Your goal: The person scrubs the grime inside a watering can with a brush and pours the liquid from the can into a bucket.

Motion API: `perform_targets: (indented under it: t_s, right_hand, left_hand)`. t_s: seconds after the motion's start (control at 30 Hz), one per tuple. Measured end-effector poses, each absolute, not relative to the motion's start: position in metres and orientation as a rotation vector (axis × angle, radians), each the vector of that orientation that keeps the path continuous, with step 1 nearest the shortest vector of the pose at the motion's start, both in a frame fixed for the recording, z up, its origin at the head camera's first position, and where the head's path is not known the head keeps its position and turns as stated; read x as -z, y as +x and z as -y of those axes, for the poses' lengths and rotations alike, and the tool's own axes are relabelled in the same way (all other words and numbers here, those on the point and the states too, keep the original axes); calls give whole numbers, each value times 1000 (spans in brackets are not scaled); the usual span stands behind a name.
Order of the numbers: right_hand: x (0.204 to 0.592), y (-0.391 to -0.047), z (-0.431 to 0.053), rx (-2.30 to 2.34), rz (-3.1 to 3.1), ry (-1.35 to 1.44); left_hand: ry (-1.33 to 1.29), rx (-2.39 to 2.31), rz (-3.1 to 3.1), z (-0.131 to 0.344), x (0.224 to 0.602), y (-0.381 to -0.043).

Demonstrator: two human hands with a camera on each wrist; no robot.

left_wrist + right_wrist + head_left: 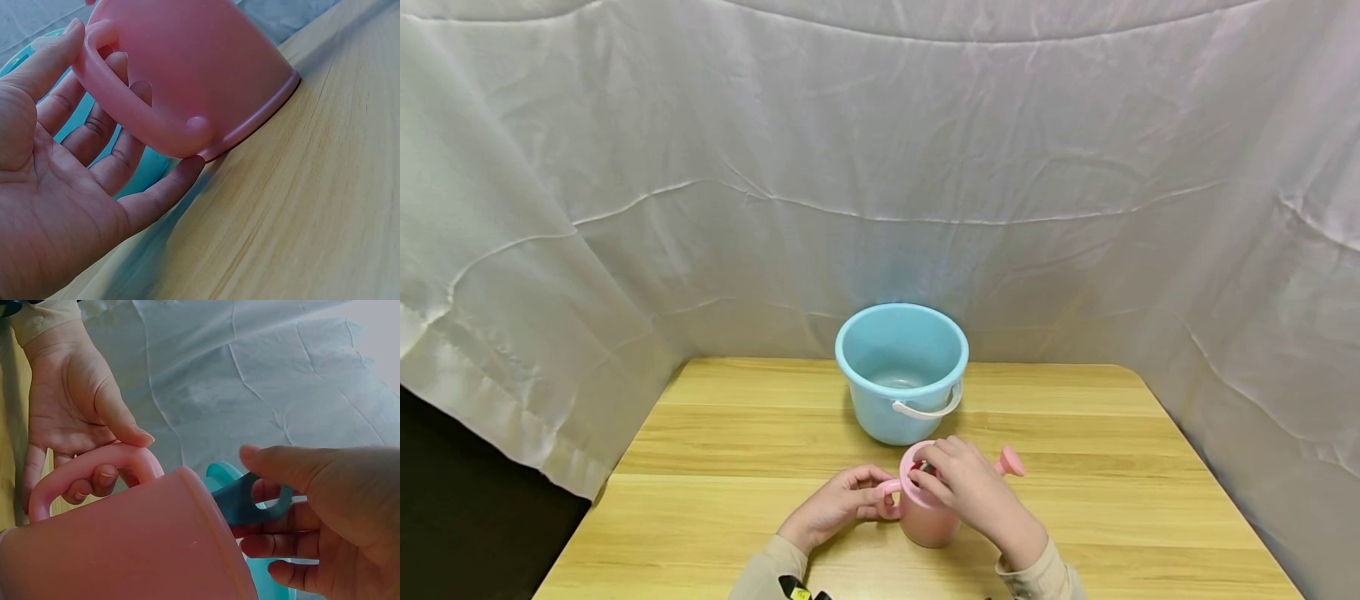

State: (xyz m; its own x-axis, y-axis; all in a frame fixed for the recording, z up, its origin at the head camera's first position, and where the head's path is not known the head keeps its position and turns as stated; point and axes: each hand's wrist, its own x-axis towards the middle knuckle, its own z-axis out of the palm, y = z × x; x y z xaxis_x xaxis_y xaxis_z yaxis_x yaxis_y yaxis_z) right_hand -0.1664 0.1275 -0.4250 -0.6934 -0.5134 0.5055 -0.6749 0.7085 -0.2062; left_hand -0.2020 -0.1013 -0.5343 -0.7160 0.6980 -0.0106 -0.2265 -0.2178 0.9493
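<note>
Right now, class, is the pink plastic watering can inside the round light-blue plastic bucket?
No, the head view shows the watering can wholly outside the bucket, in front of it.

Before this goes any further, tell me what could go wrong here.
The dark ring-handled item in the right hand could catch on the rim of the pink watering can, as it sits partly inside. A snag might tip the can, since the left hand holds it only by its side handle. The blue bucket stands close behind, so a jolt might knock it.
</note>
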Motion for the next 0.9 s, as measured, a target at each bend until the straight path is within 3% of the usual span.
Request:
perform_targets:
  t_s: [0.9]
  right_hand:
    - [405, -154, -132, -731, 2345, 1013]
  left_hand:
    - [558, -1973, -1446, 101, 534, -203]
